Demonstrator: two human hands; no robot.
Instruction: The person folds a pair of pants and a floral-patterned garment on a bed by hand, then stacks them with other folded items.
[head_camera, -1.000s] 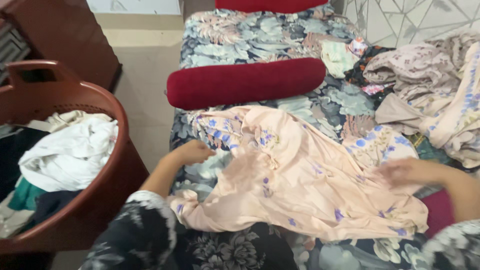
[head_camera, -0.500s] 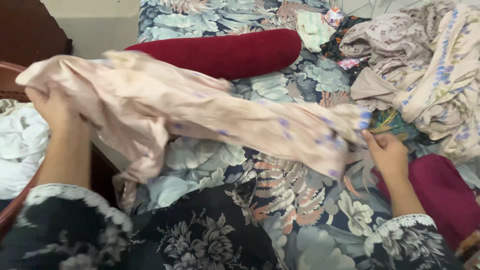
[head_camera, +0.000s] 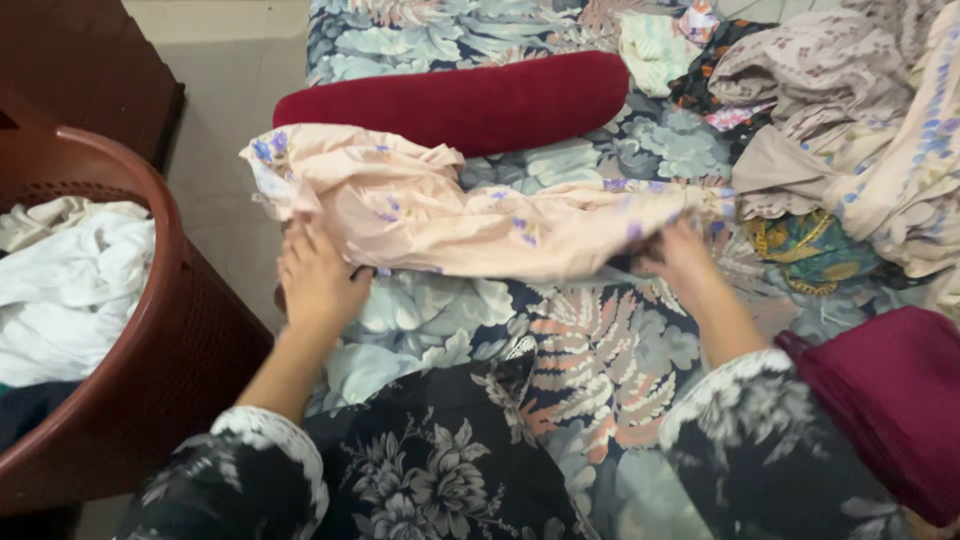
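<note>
A bed covered with a floral sheet in blue, grey and rust fills most of the view, with a pale tiled floor beside it on the left. At the far left, well away from the hands, stands a reddish-brown plastic laundry basket with white cloth bunched inside. The left hand is closed on the near left edge of a peach garment with small purple flowers, its fingers tucked under the fabric. From this grasp the garment stretches rightward in a loose, crumpled band across the sheet. Just beyond it, on the far side of the band, lies a dark red bolster. The right hand grips the garment's right end, fingers curled into the cloth, though motion blur hides the exact pinch. Both forearms wear dark sleeves with a white floral print. Past the right hand, further right and away, is a heap of beige and patterned clothes. Near the right elbow lies a maroon cloth.
</note>
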